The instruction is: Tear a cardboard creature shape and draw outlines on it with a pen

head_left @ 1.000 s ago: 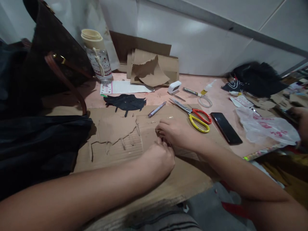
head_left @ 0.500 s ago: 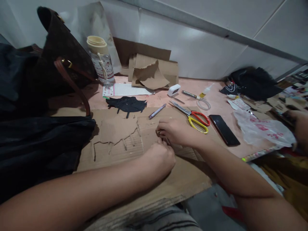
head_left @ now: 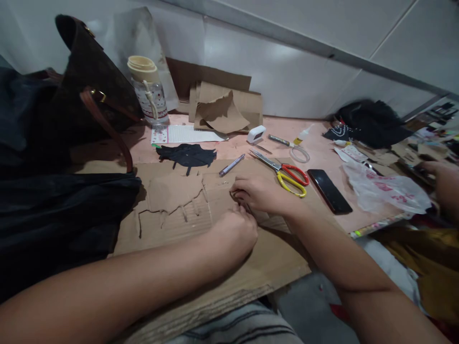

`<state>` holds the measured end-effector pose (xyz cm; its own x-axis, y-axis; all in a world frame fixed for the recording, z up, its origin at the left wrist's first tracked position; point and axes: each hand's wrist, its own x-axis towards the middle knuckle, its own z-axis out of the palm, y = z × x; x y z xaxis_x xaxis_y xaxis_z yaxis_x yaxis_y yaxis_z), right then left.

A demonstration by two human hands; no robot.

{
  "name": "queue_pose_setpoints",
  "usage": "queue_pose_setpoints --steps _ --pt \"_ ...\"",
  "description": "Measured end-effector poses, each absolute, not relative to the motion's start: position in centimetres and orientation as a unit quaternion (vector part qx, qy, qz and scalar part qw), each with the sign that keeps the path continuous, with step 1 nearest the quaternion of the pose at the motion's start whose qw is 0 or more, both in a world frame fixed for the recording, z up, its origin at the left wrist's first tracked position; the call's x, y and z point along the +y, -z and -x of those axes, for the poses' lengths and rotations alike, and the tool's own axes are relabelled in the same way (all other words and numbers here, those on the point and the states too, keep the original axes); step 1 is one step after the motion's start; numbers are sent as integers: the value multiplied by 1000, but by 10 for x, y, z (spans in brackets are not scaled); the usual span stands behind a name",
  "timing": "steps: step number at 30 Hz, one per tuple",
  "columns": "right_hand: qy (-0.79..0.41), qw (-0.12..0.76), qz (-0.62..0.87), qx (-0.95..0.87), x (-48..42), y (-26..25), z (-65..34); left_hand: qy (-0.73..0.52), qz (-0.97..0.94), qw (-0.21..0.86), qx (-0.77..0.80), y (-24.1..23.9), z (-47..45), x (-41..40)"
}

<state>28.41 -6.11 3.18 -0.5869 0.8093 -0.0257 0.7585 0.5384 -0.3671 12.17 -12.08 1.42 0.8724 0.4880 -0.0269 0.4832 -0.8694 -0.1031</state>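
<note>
Both my hands rest on a large brown cardboard sheet (head_left: pixel 172 229) lying across the table's near edge. My left hand (head_left: pixel 234 231) is curled into a fist, knuckles up, pinching something small I cannot make out. My right hand (head_left: pixel 260 193) lies just beyond it, fingers bent down onto the cardboard, touching the left hand's fingertips. What sits between them is hidden. The cardboard's top layer (head_left: pixel 174 191) is peeled and torn to the left of the hands. A grey pen (head_left: pixel 232 165) lies just beyond my right hand.
Red-and-yellow scissors (head_left: pixel 289 174) and a black phone (head_left: pixel 329 191) lie right of my hands. A black cut-out shape (head_left: pixel 186 155), a water bottle (head_left: pixel 148 91), cardboard scraps (head_left: pixel 222 107), a brown handbag (head_left: pixel 89 81) and dark cloth (head_left: pixel 60 210) are left and behind. Another person's hand (head_left: pixel 442 179) shows at the right edge.
Both hands stay together on the cardboard, with only small finger shifts. The view has tilted slightly.
</note>
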Motion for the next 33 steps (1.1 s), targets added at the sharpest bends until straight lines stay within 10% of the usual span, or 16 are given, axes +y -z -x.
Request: queue_pose_setpoints --steps 12,33 --pt "-251 324 500 -763 -57 -28 -282 -41 959 71 -270 -12 -115 -136" --pt "-249 134 497 -820 -68 -20 -258 -53 941 80 -326 -21 -114 -141"
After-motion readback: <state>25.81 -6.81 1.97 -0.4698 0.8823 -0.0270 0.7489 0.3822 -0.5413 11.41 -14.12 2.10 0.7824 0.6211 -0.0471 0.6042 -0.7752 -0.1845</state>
